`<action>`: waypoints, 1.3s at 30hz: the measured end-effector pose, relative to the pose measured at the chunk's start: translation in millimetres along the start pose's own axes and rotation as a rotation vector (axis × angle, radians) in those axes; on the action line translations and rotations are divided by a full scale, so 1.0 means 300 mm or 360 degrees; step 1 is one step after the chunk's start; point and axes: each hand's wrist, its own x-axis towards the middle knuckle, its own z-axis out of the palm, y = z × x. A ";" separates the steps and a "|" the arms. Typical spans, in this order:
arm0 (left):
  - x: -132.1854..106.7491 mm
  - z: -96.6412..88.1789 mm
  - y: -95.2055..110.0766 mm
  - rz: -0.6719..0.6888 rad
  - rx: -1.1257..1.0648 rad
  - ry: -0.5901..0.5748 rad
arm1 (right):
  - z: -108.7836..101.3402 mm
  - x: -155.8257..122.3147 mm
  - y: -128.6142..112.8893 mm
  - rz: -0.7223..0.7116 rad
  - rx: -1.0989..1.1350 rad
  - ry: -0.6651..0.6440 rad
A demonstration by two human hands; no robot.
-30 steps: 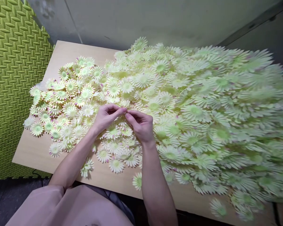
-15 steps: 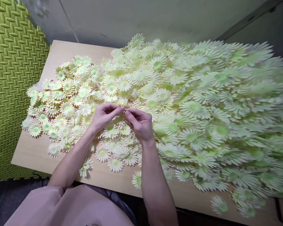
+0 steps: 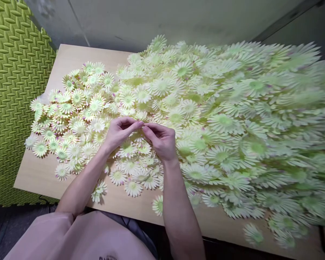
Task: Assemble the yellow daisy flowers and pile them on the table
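Observation:
My left hand (image 3: 118, 133) and my right hand (image 3: 161, 140) meet fingertip to fingertip above the wooden table (image 3: 70, 57), both pinched closed. Whatever sits between the fingertips is too small to make out. Beneath them lies a spread of pale yellow-green fabric daisy flowers (image 3: 81, 112), some with purple-tipped petals. A far larger heap of the same flowers (image 3: 233, 119) rises to the right of my hands and covers most of the tabletop.
A green textured foam mat (image 3: 13, 90) stands along the left side of the table. A grey wall (image 3: 151, 18) runs behind it. Single flowers (image 3: 157, 205) lie close to the table's near edge, above my lap.
The hands stay pinched together in nearly the same spot; only the view has shifted slightly.

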 end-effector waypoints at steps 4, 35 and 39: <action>0.001 -0.001 -0.005 0.0007 -0.0008 0.0005 | 0.002 0.001 0.001 0.0003 -0.0036 0.0010; 0.003 -0.004 -0.018 0.0038 0.0087 -0.0015 | 0.002 -0.002 0.002 -0.0019 -0.0076 0.0039; 0.003 0.000 -0.015 0.0061 0.0128 -0.0020 | 0.003 -0.007 -0.016 -0.0161 -0.0369 0.0156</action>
